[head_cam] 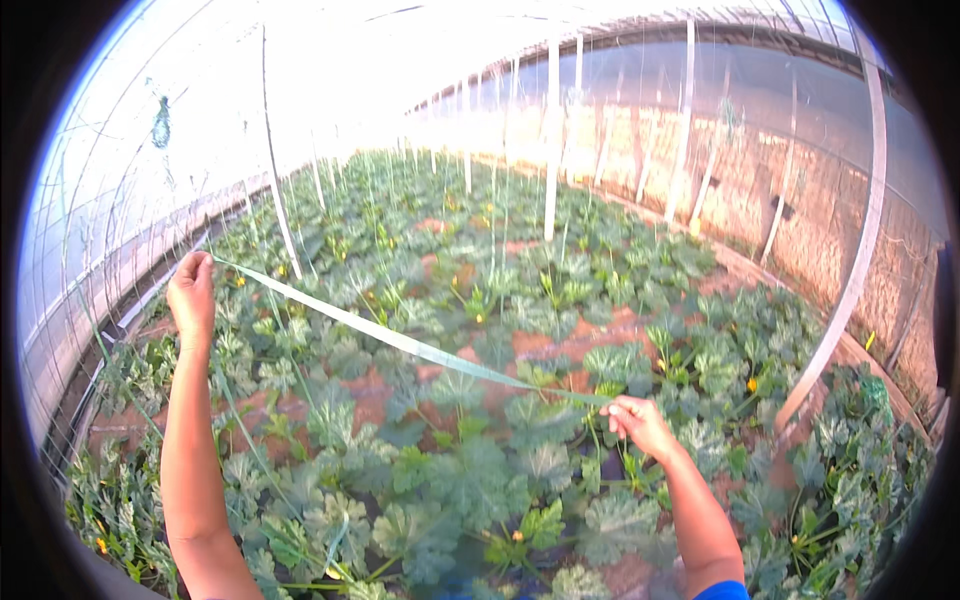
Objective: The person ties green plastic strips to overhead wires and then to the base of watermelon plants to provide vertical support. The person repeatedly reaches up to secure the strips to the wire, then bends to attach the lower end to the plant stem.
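A pale green plastic twine ribbon stretches across the view between my two hands, above the plants. My left hand, raised at the left, pinches its upper end between thumb and fingers. Lower down on the right, my right hand grips the other end, where the ribbon narrows. Under the ribbon grow squash plants with large, lobed, silver-mottled leaves. Thin green strings run slantwise among the leaves near my left forearm.
Rows of the same plants fill the greenhouse floor, with yellow flowers. White posts stand among them, one slanting post close on the right. An earthen wall runs along the right; a bundle of green twine hangs at upper left.
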Demonstrator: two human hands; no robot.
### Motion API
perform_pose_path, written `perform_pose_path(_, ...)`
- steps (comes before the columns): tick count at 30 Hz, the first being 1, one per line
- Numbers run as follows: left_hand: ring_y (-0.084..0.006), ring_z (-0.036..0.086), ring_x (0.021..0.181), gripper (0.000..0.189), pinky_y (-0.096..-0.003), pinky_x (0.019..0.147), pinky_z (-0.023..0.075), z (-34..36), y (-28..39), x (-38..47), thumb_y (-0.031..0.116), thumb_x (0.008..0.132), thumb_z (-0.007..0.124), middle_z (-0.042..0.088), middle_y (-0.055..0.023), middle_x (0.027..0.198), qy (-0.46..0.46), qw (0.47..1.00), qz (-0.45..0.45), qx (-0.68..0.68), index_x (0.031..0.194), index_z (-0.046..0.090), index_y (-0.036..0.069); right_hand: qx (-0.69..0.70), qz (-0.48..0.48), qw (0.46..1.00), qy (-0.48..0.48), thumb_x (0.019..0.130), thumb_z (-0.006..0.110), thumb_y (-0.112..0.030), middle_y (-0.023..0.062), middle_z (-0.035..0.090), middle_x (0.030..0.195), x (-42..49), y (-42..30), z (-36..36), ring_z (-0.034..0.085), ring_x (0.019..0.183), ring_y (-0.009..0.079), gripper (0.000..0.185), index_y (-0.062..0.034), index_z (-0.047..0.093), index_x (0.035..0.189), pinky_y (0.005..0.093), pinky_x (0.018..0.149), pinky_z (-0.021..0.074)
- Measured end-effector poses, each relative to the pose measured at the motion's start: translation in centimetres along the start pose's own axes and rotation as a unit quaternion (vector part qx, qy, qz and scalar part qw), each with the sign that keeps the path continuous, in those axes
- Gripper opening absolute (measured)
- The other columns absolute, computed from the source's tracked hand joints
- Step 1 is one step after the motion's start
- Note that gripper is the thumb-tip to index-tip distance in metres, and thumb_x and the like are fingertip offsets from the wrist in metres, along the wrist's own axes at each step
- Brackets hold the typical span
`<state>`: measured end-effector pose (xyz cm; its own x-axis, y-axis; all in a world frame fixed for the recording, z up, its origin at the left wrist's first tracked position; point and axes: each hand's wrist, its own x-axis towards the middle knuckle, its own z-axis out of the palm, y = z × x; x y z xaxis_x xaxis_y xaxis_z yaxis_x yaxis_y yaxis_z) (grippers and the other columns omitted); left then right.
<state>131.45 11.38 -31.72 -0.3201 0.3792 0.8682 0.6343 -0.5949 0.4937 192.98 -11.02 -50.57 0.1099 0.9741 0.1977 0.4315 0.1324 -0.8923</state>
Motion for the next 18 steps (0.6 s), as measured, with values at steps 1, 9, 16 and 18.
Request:
perform_pose_path(1, -0.0041, 0.043, 0.059, 0.014, -0.0229, 0.053, 0.0360, 0.8, 4.3, 1.9, 0.015, 0.089, 0.060, 0.054, 0.0024, 0.063, 0.021, 1.000, 0.011, 0.005, 0.087, 0.063, 0.002, -0.040, -0.075, 0.995, 0.053, 0.095, 0.053, -0.019, 0.0020, 0.059, 0.066, 1.0, -0.5, -1.0, 0.052, 0.054, 0.0086, 0.022, -0.0019, 0.066, 0.097, 0.0242, 0.051, 0.0423)
perform_pose_path(9, -0.0114, 0.053, 0.055, 0.016, -0.0286, 0.057, 0.0424, 3.8, 24.5, 10.7, 0.016, 0.085, 0.062, 0.061, -0.0065, 0.063, 0.007, 0.994, 0.105, -0.041, 0.087, 0.066, 0.000, -0.482, -0.134, 0.789, 0.357, 0.081, 0.065, -0.015, 0.0103, 0.061, 0.068, 11.6, -5.9, -11.4, 0.057, 0.058, 0.0252, 0.010, -0.0057, 0.066, 0.076, 0.0407, 0.054, 0.0442)
perform_pose_path(16, -0.0324, 0.060, 0.101, 0.050, -0.0376, 0.087, 0.0456, 16.0, 29.5, 14.0, 0.038, 0.086, 0.057, 0.062, -0.0214, 0.109, -0.073, 0.986, 0.125, -0.087, 0.119, 0.057, 0.000, 0.160, -0.123, 0.912, 0.356, 0.089, 0.050, -0.005, 0.0031, 0.063, 0.068, 11.8, -6.9, -23.0, 0.060, 0.053, 0.0091, 0.013, -0.0017, 0.062, 0.092, 0.0204, 0.045, 0.0417)
perform_pose_path(18, -0.0351, 0.053, 0.112, 0.060, -0.0397, 0.095, 0.0416, 19.0, 30.7, 15.7, 0.038, 0.086, 0.057, 0.053, -0.0237, 0.123, -0.042, 0.990, 0.118, -0.068, 0.129, 0.045, -0.001, 0.127, -0.149, 0.898, 0.394, 0.089, 0.049, -0.006, 0.0018, 0.062, 0.068, 9.5, -6.5, -25.6, 0.060, 0.053, 0.0086, 0.014, -0.0030, 0.063, 0.090, 0.0200, 0.046, 0.0417)
